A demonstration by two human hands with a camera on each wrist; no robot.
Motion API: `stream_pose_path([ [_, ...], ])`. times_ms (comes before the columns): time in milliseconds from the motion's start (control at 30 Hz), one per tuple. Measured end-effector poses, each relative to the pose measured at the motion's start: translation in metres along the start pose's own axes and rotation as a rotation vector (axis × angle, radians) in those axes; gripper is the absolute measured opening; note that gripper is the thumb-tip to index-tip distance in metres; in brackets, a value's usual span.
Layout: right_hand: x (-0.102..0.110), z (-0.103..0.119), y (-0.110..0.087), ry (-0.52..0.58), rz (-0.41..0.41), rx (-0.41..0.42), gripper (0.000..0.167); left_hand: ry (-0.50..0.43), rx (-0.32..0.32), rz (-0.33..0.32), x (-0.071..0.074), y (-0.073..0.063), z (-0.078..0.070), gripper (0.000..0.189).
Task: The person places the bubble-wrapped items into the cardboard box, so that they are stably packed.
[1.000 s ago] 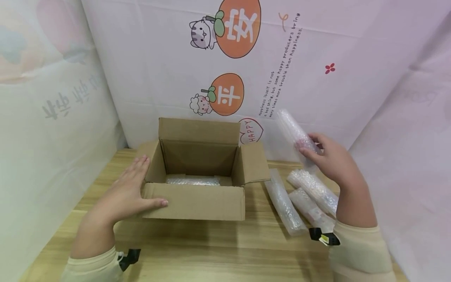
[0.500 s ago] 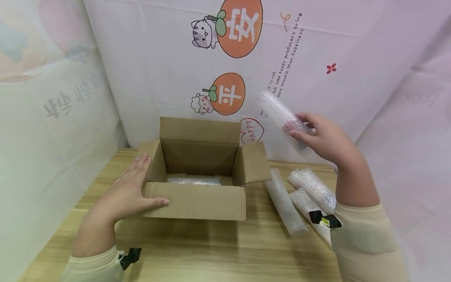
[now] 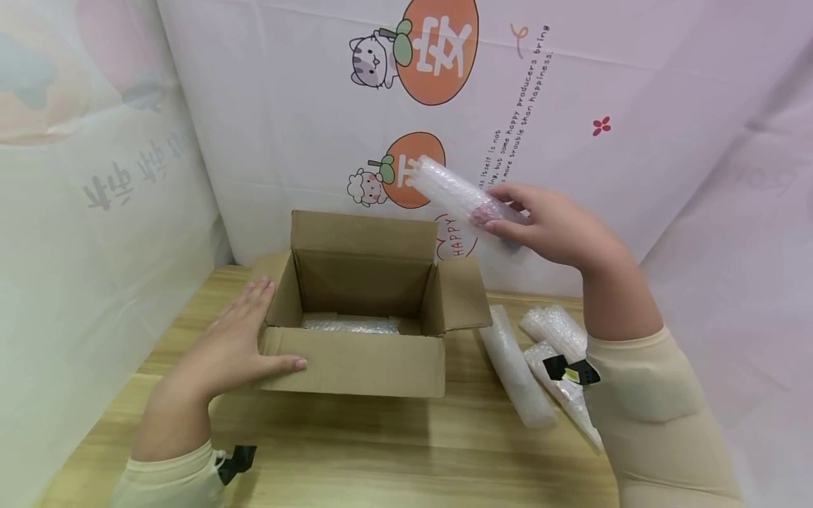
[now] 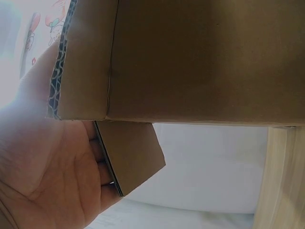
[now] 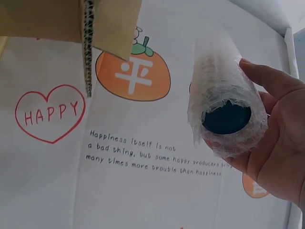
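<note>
A bubble-wrapped cylinder [image 3: 454, 190] is held in my right hand [image 3: 559, 226], raised in front of the back cloth, up and to the right of an open cardboard box [image 3: 352, 363]. It tilts up to the left, and a pinkish patch shows through the wrap. In the right wrist view its dark round end [image 5: 227, 118] faces the camera, with thumb and fingers round the wrap. My left hand [image 3: 222, 353] rests on the box's left corner, fingers extended along the left flap [image 4: 131, 152] and thumb lying on the front flap. Inside the box lies bubble wrap [image 3: 352, 325], partly hidden.
Several more bubble-wrapped rolls lie right of the box: one long roll [image 3: 517, 370] beside it, and others [image 3: 559, 331] partly behind my right sleeve. The wooden table [image 3: 356, 458] is bounded by printed cloth [image 3: 286, 106] at the back and sides.
My right hand has carried the wrapped cylinder leftward and up, from above the loose rolls toward the box. My left hand stays on the box.
</note>
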State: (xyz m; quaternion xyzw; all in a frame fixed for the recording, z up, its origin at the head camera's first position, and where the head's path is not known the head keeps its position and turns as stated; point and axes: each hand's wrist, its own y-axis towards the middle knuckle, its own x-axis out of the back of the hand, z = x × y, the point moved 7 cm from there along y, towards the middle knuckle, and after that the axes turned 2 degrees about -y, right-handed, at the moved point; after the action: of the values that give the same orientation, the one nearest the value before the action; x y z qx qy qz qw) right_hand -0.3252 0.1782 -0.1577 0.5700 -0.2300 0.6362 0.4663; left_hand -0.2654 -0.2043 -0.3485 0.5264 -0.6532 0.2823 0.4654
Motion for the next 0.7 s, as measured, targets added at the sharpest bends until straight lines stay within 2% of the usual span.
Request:
stream_pose_path([
  [700,-0.029,0.050,0.058,0.003,0.197,0.129,0.042,-0.004,0.002,0.004,0.001,-0.001,-0.003,0.134],
])
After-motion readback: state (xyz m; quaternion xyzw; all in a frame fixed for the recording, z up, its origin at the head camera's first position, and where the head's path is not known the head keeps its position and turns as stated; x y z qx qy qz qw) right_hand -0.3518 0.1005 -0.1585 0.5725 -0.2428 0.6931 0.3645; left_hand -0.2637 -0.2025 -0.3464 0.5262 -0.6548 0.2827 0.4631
